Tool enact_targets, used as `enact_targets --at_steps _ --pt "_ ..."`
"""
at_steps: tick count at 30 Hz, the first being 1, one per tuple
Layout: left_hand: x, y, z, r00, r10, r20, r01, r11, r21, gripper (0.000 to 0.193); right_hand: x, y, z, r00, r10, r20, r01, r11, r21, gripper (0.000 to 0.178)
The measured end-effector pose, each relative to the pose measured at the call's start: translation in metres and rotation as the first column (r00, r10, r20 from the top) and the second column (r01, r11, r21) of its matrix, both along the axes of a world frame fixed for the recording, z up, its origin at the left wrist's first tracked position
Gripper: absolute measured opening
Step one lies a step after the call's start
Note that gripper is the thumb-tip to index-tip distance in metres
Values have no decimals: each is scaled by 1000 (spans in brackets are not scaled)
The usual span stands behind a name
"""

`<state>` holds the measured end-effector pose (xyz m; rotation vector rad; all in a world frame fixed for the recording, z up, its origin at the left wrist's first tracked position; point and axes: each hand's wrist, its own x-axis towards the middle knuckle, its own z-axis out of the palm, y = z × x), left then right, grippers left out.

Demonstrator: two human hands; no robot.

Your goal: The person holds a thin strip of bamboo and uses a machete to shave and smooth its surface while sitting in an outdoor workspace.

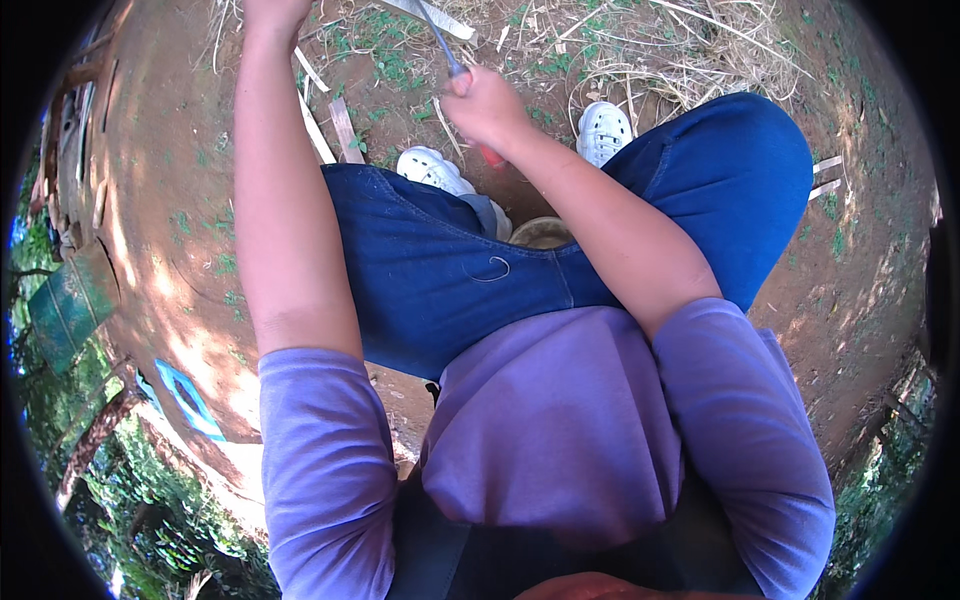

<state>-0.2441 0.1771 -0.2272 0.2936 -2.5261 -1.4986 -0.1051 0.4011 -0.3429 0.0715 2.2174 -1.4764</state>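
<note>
We sit on bare red ground [850, 280], knees up, mid-cut it seems. Our right hand [487, 103] is clenched round a red-handled blade [448, 52] pointing up past the knuckles toward straw; next stroke needs clearance from our shoes. Left hand [272, 10] — fingers cropped, we cannot tell.

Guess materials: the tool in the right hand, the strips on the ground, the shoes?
Tool in the right hand: thin grey blade, likely metal with a dull sheen; red handle end, probably plastic. Strips: pale, flat, matte, look like split wood or bamboo. Shoes: white, moulded with holes, likely foam or rubber. Left hand mostly out of frame.
</note>
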Motion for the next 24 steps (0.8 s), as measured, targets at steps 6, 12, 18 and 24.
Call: enact_targets --at_steps 6,12,18,24 --pt "0 11 -1 998 21 -63 -22 1000 -16 22 22 25 -48 999 -24 -25 27 991 129 22" --pt "0 -2 -10 999 -8 -45 10 999 42 25 15 27 -60 865 -67 497 132 987 -96 10" --pt "0 10 -5 998 23 -50 -21 999 37 24 9 27 -43 879 -83 469 127 990 -63 18" --pt "1 1 -2 1000 -18 -22 18 1000 -21 24 7 -2 25 998 9 -66 -12 999 -44 20"
